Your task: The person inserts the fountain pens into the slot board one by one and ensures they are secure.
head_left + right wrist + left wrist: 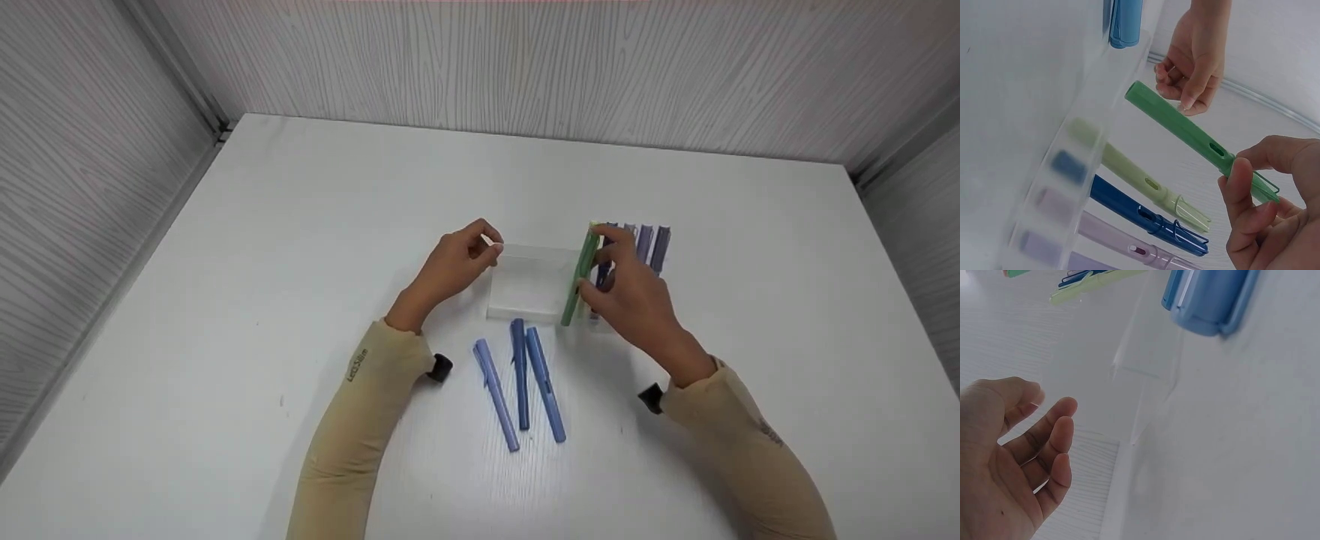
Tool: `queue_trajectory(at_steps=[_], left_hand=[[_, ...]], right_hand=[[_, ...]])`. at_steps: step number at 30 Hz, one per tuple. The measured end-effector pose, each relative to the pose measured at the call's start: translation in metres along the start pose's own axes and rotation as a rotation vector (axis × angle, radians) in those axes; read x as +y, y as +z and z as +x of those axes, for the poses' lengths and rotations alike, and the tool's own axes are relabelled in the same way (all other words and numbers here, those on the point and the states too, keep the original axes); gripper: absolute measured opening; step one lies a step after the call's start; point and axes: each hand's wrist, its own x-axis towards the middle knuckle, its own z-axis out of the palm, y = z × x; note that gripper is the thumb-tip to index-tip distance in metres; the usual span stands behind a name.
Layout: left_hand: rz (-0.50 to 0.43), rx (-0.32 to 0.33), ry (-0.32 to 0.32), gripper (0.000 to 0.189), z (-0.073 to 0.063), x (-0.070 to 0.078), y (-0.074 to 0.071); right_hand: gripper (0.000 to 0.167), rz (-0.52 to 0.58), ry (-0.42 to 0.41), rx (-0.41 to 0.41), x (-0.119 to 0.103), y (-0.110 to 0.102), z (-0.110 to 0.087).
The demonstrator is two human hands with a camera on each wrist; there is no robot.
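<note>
My right hand pinches a green pen near its clip end, tilted above the clear plastic tray. Several capped pens lie side by side in the tray's right part, among them a light green pen, a dark blue pen and a lilac pen. The right hand partly hides this row in the head view. At the tray's far left corner is my left hand, fingers loosely bent with nothing between them in the left wrist view.
In front of the tray, three loose pens lie on the white table: a periwinkle pen, a dark blue pen and a brighter blue pen. Pale wood-grain panels stand behind the table and at both sides.
</note>
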Motion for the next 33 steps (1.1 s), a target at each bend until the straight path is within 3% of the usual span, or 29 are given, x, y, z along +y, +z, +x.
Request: queue_trajectory(at_steps=[12, 25, 33], left_hand=[[0.021, 0.002, -0.003, 0.018, 0.000, 0.001, 0.001], [0.003, 0.002, -0.001, 0.018, 0.000, -0.002, 0.001], [0.010, 0.001, -0.002, 0.018, 0.000, -0.001, 0.000]], right_hand=[[0.063, -0.075, -0.075, 0.155, 0.005, 0.008, 0.001], [0.062, -0.069, -0.108, 0.175, 0.014, 0.017, 0.003], [0.060, -0.076, -0.075, 0.139, 0.012, 0.017, 0.004]])
